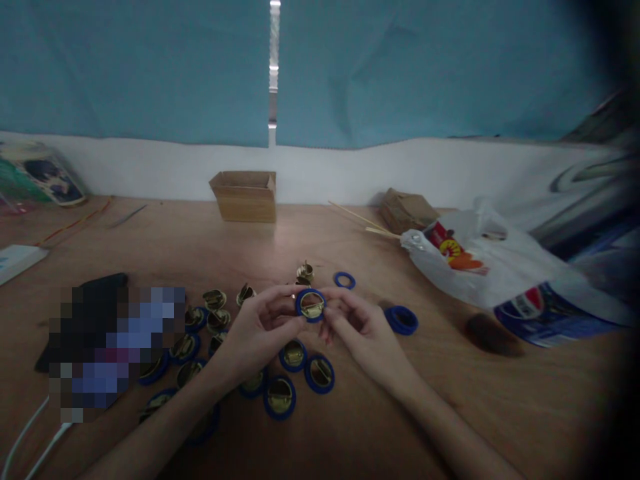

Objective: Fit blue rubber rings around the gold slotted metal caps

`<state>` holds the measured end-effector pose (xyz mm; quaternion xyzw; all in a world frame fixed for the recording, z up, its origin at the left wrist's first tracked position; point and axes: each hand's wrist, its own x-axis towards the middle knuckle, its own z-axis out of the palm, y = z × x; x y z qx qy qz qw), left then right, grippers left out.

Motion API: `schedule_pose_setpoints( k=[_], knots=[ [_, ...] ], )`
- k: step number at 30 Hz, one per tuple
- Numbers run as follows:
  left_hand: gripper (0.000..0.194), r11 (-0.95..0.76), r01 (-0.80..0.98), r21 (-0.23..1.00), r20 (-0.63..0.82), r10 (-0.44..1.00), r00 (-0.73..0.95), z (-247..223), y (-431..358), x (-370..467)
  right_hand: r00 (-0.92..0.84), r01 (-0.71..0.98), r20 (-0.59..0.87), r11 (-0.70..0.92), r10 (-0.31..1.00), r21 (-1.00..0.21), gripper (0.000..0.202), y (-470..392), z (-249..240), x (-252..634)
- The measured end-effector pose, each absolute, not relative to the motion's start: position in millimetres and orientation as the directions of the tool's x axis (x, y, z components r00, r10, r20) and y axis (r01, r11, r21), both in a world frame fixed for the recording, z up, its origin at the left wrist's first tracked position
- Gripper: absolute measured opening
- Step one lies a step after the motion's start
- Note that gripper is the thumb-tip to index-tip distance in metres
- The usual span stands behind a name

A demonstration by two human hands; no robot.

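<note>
My left hand (267, 323) and my right hand (357, 327) both pinch a round pin badge (313, 305) between thumbs and fingers. It has a gold-coloured metal back with a bar across it, set in a blue ring. Below the hands lie more blue-rimmed badges, such as one pin badge (280, 397) and another pin badge (319, 373). Gold-coloured metal pieces without blue rims (215, 300) sit left of my left hand, and some stand just beyond the fingers. A loose blue ring (345, 280) lies past my right hand, and stacked blue rings (401, 320) lie beside it.
An open cardboard box (246, 198) stands by the wall. At right are a brown paper package (407, 210), a white plastic bag (480, 233) and a blue Pepsi container (555, 317). A blurred-out device (125, 347) with white cables lies at left, near a dark flat object (90, 310).
</note>
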<state>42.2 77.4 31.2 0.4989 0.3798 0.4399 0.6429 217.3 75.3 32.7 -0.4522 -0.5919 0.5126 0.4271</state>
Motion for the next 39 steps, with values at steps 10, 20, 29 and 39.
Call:
schedule_pose_setpoints(
  k=[10, 20, 29, 39],
  knots=[
    [0.025, 0.069, -0.136, 0.988, -0.030, 0.961, 0.273, 35.4, 78.3, 41.1, -0.247, 0.109, 0.088, 0.119, 0.965, -0.987, 0.019, 74.6, 30.6, 218.5],
    [0.021, -0.025, -0.025, 0.999, 0.031, 0.950, 0.309, 37.0, 77.1, 39.4, -0.254, 0.192, 0.137, 0.189, 0.957, -0.963, 0.013, 73.4, 31.5, 221.8],
    [0.022, -0.100, 0.054, 0.993, 0.083, 0.963, 0.258, 31.1, 80.3, 40.8, -0.226, 0.390, 0.390, 0.450, 0.893, -0.803, 0.012, 75.7, 20.8, 222.0],
    [0.038, 0.028, -0.205, 0.978, 0.032, 0.958, 0.286, 18.5, 76.3, 48.7, -0.274, 0.348, 0.409, 0.486, 0.871, -0.802, 0.015, 75.4, 24.2, 220.4]
  ],
)
